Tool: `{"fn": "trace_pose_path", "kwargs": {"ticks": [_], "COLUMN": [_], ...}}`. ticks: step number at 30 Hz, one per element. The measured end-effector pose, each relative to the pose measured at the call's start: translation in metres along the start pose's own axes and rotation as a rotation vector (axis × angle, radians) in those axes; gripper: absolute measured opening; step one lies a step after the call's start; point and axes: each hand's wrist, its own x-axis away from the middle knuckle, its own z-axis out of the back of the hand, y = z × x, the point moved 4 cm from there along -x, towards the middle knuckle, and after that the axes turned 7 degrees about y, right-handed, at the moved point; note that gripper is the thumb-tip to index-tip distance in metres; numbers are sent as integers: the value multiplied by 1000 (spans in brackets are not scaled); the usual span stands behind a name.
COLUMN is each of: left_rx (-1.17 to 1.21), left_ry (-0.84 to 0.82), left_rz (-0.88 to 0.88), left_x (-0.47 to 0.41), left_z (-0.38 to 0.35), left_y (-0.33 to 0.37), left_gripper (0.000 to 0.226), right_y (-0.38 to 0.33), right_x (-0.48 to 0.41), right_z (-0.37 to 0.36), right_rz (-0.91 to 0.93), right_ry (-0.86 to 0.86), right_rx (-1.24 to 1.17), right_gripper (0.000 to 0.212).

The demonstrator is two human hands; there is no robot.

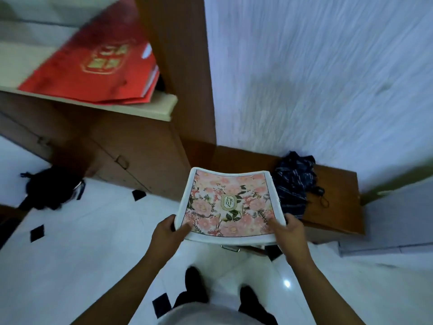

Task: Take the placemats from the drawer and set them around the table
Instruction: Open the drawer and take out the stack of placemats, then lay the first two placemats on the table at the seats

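Observation:
I hold a stack of placemats (pixel 230 202) in front of me above the floor. The top one has a white border, pink flowers and a small label in its middle. My left hand (pixel 167 232) grips the near left corner, thumb on top. My right hand (pixel 287 228) grips the near right corner the same way. The stack sags slightly between my hands. Below its near edge a drawer (pixel 230 248) with a metal handle peeks out, mostly hidden. No table is in view.
A low wooden bench (pixel 332 202) stands against the white wall with a dark striped cloth (pixel 294 181) on it. A wooden cabinet (pixel 140 151) at left carries a shelf with red paper bags (pixel 93 66). A black bag (pixel 50 187) lies on the white tiled floor.

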Motion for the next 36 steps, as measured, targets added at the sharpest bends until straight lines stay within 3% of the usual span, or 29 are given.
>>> {"fn": "trace_pose_path", "kwargs": {"ticks": [5,11,17,21,27,36], "left_rx": [153,337,444,488,558,580], "left_ry": [231,535,902,1111,1394,1730], "left_rz": [65,136,178,231,328,526], "left_x": [70,167,275,357,503,713], "left_z": [31,81,156,202,264,325], "left_y": [-7,-40,-92,-149,-251,-378], "left_gripper": [3,17,19,7,3,10], "right_y": [-33,-78,-105,-108,-54,60], "right_x": [19,71,180,284,469,744], "right_z": [-3,-53,-136,-192,-281,-358], "right_rz": [146,355,555,681,832,897], "right_ry": [-213,-523,-815,-1031,-1279,-1676], "right_rx": [20,110,191,229,315,404], "right_gripper": [4,4,4,9,5,6]}}
